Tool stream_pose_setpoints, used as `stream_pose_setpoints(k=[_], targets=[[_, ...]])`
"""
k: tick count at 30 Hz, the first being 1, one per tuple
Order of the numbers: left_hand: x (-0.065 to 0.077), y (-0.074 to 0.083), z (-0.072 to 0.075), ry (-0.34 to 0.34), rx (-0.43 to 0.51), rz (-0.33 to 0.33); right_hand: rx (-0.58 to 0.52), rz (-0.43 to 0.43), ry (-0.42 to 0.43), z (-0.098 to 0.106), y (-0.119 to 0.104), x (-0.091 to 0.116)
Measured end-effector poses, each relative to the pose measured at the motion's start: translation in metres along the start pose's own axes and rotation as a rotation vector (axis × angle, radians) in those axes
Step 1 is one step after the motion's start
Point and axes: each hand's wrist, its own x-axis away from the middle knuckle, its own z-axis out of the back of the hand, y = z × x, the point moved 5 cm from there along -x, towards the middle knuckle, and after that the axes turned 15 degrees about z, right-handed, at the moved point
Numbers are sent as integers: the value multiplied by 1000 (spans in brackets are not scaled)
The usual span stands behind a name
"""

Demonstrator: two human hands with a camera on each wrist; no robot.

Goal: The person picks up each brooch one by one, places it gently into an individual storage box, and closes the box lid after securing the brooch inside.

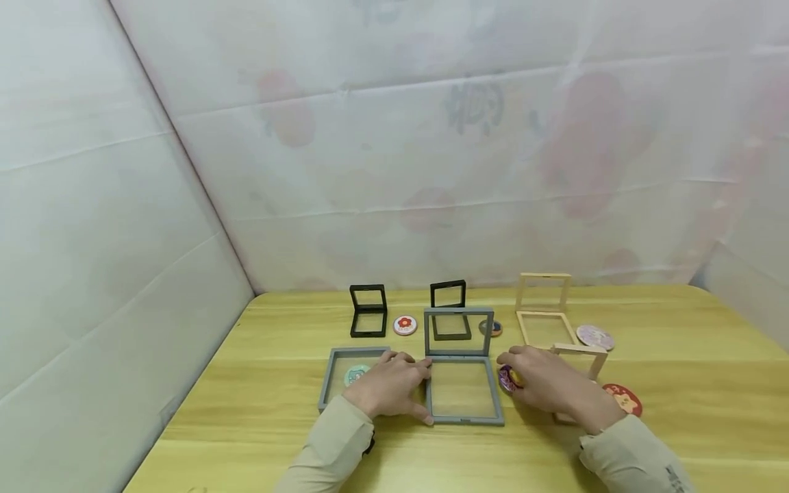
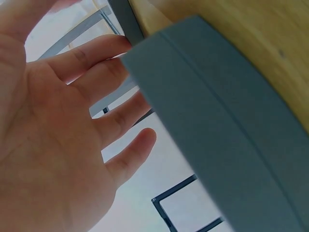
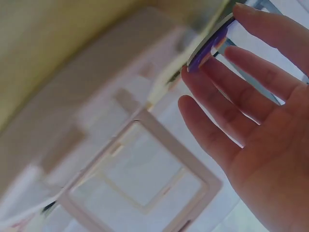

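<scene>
In the head view my left hand (image 1: pixel 394 385) lies between two grey display frames, fingers extended. Its fingertips and thumb meet the left side of the grey frame standing unfolded (image 1: pixel 465 419), whose lid is upright and whose clear film shows no badge. Beside it, the other grey frame (image 1: pixel 325 383) lies flat with a mint-green badge (image 1: pixel 356 374) in it, partly covered by the hand. My right hand (image 1: pixel 545 380) pinches a purple round badge (image 3: pixel 207 50) by its edges between thumb and fingertips, tilted, right of the unfolded grey frame.
Two small black frames (image 1: pixel 369 335) stand unfolded at the back, with a red-flower badge (image 1: pixel 405 325) between them. A cream frame (image 1: pixel 544 313) and a lilac badge (image 1: pixel 594 337) are back right. A beige frame (image 1: pixel 598 366) and red badge (image 1: pixel 624 398) lie by my right forearm.
</scene>
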Motion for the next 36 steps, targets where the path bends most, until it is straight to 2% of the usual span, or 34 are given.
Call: stream_pose_setpoints(k=[6, 9, 16, 23, 36], targets=[[-1, 2, 0, -2, -13, -3, 28, 90, 74, 6, -5, -6], [-2, 2, 1, -2, -7, 2, 29, 108, 89, 8, -8, -10], [-3, 3, 2, -1, 2, 6, 29, 87, 54, 10, -13, -19], [-4, 3, 2, -9, 2, 12, 5, 61, 60, 11, -16, -26], [-4, 2, 0, -2, -3, 15, -34, 100, 57, 8, -23, -34]])
